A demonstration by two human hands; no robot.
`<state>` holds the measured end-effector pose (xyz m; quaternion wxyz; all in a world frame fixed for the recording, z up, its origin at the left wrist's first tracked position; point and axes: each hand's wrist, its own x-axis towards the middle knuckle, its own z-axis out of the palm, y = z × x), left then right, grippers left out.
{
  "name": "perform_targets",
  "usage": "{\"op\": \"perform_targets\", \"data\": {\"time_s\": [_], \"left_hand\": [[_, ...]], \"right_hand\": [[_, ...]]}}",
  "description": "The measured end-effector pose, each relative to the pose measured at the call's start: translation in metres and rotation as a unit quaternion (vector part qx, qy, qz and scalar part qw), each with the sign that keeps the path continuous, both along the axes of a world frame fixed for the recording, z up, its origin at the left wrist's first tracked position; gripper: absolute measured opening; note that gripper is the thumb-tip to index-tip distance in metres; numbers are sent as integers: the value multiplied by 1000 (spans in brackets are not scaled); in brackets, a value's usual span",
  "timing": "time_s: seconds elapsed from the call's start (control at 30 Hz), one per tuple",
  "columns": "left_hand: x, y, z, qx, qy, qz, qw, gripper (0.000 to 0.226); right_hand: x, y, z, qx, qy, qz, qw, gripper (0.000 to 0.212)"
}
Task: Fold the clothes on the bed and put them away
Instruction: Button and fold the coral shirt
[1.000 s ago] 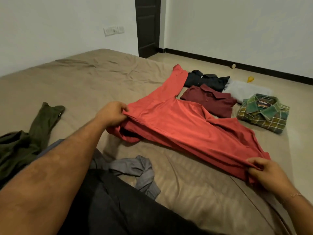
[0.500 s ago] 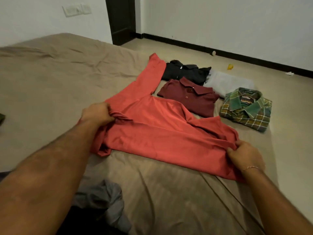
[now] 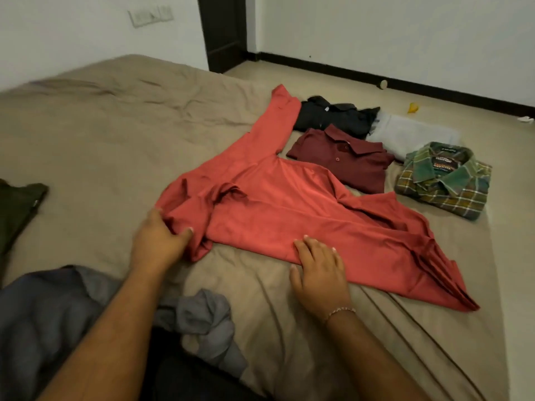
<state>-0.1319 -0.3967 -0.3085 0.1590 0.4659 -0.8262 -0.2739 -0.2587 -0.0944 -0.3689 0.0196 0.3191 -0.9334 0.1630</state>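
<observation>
A coral-red shirt lies spread on the tan bed, one sleeve stretched toward the far side. My left hand pinches the bunched near-left part of the shirt between thumb and fingers. My right hand rests flat with straight fingers on the shirt's near edge. Folded clothes sit at the far right of the bed: a maroon polo, a dark shirt, a pale grey garment and a green plaid shirt.
A grey garment lies crumpled near me, over a dark one at the bottom edge. An olive garment is at the left edge. The bed's right edge drops to a tiled floor with small scraps. A dark door stands beyond.
My right hand let go of the shirt's hem and moved left onto its near edge, now flat. My left hand shifted nearer along the bunched fabric. The shirt lies flatter.
</observation>
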Motion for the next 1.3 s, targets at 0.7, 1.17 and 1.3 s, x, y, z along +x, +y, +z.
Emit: {"op": "perform_targets", "data": {"time_s": [0.7, 1.17, 1.3], "left_hand": [[-22, -6, 47, 484, 436, -40, 758, 15], [-63, -15, -22, 214, 87, -80, 970, 59], [-56, -23, -26, 97, 127, -27, 987, 57]], "right_hand": [[51, -158, 80, -358, -428, 33, 829, 34], [-78, 76, 100, -42, -393, -92, 914, 36], [-69, 96, 72, 27, -299, -94, 949, 30]]}}
